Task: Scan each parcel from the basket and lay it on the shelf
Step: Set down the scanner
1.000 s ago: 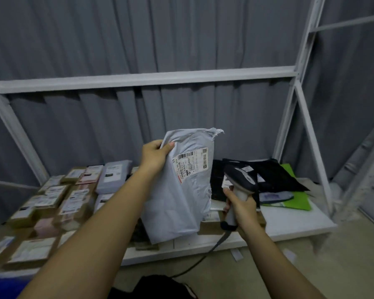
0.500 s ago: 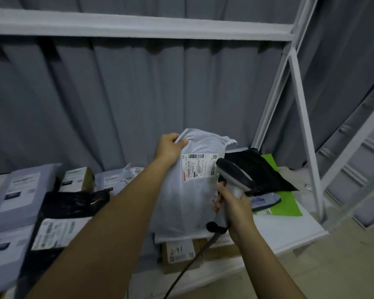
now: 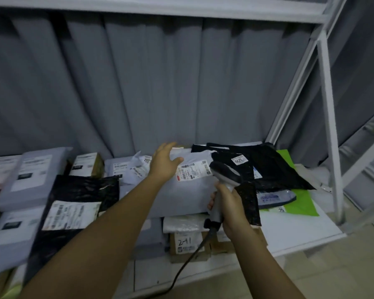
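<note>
One second back the grey mailer [image 3: 181, 190] was up in the air, pinched at its top corner with the scanner pointed at its label, and now it's lying flat on the shelf [image 3: 294, 234], label up, on top of a couple of cardboard boxes and tucked against the black bags [image 3: 274, 167] on the right. So the scan looks done and this one's been put down. Left hand [image 3: 163, 164] has let go: fingers spread and relaxed, hovering right over the top edge of the mailer, maybe just brushing it, hard to tell with the blur. Right hand [image 3: 229, 203] has its fingers wrapped around the scanner [image 3: 224, 175] grip, cable hanging down in front of the shelf. My guess is it's back to the basket for the next parcel, though the basket isn't in view here.
</note>
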`<state>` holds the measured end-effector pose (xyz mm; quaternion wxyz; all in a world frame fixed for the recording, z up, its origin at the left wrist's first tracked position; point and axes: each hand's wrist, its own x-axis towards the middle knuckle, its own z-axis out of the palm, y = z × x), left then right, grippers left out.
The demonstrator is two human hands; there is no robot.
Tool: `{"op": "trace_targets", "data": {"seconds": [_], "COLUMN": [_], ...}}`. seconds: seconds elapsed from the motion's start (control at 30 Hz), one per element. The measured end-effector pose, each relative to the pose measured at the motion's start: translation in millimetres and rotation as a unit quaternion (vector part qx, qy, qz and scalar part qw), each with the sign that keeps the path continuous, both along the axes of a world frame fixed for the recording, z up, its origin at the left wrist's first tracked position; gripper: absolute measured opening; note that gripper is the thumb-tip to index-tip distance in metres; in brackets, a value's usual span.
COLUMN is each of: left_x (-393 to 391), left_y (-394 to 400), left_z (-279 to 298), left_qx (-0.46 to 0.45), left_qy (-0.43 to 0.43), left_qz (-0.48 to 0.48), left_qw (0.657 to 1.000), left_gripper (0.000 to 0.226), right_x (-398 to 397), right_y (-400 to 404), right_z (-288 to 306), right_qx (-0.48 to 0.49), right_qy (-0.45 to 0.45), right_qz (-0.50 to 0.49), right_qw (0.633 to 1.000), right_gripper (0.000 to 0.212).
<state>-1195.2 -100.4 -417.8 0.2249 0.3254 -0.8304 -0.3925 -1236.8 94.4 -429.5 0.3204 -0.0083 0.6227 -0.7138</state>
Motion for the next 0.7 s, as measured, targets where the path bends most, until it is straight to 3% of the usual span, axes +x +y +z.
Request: {"op": "trace_targets", "data": {"seconds": [0.3, 0.7], "left_x": [177, 529], "left_y": [41, 115], "left_z": [63, 124], "left_qx": [0.009, -0.003], "left_qy": [0.016, 0.014], "left_qz": [0.01, 0.204], "left_qw": [1.0, 0.979], "left_gripper": [0.037, 0.026], "right_x": [128, 415], "right_y": [-8, -30], "right_z": [68, 133], "right_qx": [-0.055, -0.14], "right_qy": [0.025, 0.051], "right_qz": [0.133, 0.374], "right_qw": [0.989, 0.915], "right_gripper": [0.021, 0.031]}}
